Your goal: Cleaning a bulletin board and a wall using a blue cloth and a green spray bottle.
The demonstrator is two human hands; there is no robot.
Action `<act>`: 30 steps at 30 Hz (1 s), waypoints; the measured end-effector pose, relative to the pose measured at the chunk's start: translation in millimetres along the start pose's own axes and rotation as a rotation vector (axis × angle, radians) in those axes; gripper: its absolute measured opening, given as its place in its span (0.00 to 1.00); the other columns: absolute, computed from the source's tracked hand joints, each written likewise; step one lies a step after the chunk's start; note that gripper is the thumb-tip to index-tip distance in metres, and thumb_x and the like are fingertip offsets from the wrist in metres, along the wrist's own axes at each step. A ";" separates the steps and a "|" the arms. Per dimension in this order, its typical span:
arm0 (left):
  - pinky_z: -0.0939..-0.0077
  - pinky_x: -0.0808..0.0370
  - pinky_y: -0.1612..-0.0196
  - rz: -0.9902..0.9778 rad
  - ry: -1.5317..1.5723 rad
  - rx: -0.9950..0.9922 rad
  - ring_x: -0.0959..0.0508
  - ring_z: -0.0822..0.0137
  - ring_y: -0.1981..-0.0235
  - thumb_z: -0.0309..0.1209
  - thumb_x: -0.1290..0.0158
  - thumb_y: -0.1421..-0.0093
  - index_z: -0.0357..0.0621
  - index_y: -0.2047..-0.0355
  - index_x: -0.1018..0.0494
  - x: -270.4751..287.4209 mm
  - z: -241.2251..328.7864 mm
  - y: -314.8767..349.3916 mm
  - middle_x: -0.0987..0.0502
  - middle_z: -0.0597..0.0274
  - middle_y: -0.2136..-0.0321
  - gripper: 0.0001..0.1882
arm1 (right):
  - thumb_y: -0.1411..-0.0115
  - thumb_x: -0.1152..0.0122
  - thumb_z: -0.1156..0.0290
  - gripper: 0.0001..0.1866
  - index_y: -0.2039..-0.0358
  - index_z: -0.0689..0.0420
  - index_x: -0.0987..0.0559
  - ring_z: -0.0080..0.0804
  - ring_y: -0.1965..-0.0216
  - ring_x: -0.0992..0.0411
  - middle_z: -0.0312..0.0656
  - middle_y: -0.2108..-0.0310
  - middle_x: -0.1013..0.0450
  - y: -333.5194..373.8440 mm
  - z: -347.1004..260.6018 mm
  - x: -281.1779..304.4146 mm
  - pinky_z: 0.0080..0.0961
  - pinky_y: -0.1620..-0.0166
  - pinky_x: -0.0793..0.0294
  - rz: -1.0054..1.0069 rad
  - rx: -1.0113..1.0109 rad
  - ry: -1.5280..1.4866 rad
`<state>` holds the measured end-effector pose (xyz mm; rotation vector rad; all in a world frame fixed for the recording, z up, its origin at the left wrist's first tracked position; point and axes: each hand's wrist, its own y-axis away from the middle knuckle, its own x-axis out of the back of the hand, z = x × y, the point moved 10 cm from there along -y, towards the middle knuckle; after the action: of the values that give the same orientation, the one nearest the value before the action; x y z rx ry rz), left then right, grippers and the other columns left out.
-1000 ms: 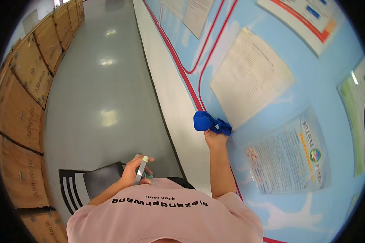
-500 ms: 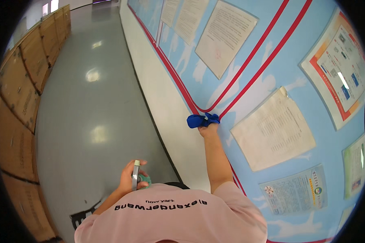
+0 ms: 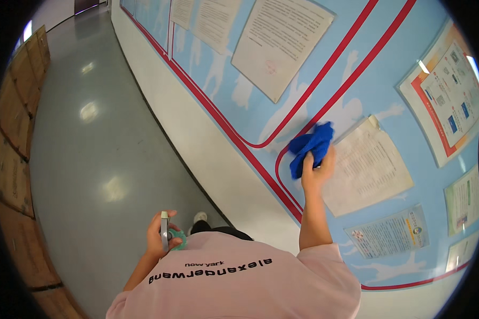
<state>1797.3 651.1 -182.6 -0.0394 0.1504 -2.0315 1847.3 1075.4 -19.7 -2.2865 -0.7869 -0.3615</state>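
Observation:
My right hand [image 3: 319,166] presses a crumpled blue cloth [image 3: 313,146] against the light-blue wall board [image 3: 282,114]. The cloth lies over the red border line, beside the upper left edge of a cream paper sheet [image 3: 367,165]. Down by my waist, my left hand [image 3: 155,234] is closed around a spray bottle with a long grey head [image 3: 165,231], a pale tip and a teal body [image 3: 178,239]. Most of the bottle is hidden under its head and my fingers.
Several other sheets hang on the board, including a large printed page [image 3: 282,45] and an orange-edged poster [image 3: 447,95]. Wooden crates [image 3: 10,175] line the left side of the grey floor [image 3: 90,159]. My shoe [image 3: 200,217] shows near the wall base.
My right hand has carried the cloth from the board's lower border up and to the right, toward the cream sheet. The spray bottle stays in my left hand; my view has shifted slightly.

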 end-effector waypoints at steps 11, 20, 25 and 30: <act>0.75 0.28 0.71 0.206 -0.189 0.267 0.24 0.66 0.70 0.57 0.29 0.66 0.42 0.49 0.33 61.5 -36.1 -82.4 0.32 0.62 0.55 0.48 | 0.58 0.35 0.64 0.33 0.46 0.39 0.25 0.36 0.45 0.36 0.31 0.45 0.32 -28.1 7.6 -112.5 0.45 0.45 0.42 0.180 0.456 0.968; 0.74 0.25 0.73 -0.012 -0.151 0.028 0.23 0.66 0.69 0.60 0.32 0.63 0.39 0.50 0.33 39.9 -44.5 -199.7 0.31 0.57 0.55 0.48 | 0.59 0.37 0.68 0.28 0.52 0.38 0.21 0.35 0.50 0.34 0.32 0.49 0.30 -46.2 -9.0 -105.1 0.41 0.47 0.44 0.254 0.464 1.010; 0.77 0.26 0.73 -0.112 -0.164 0.123 0.23 0.68 0.70 0.59 0.30 0.65 0.40 0.49 0.33 31.5 -62.1 -244.4 0.30 0.58 0.57 0.48 | 0.55 0.40 0.64 0.24 0.53 0.39 0.20 0.38 0.51 0.33 0.35 0.50 0.29 -76.2 -63.2 -61.5 0.41 0.45 0.44 0.467 0.490 1.151; 0.76 0.28 0.74 -0.344 -0.096 0.189 0.23 0.67 0.70 0.57 0.28 0.67 0.41 0.50 0.32 25.5 -76.2 -284.3 0.28 0.61 0.60 0.48 | 0.59 0.37 0.59 0.29 0.51 0.41 0.21 0.49 0.44 0.37 0.41 0.45 0.32 -107.7 -106.0 -26.7 0.51 0.41 0.46 0.460 0.515 1.201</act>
<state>1526.0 760.9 -224.0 -0.0466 -0.1185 -2.3730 1755.0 1054.1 101.0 -1.3138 0.2471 -1.0138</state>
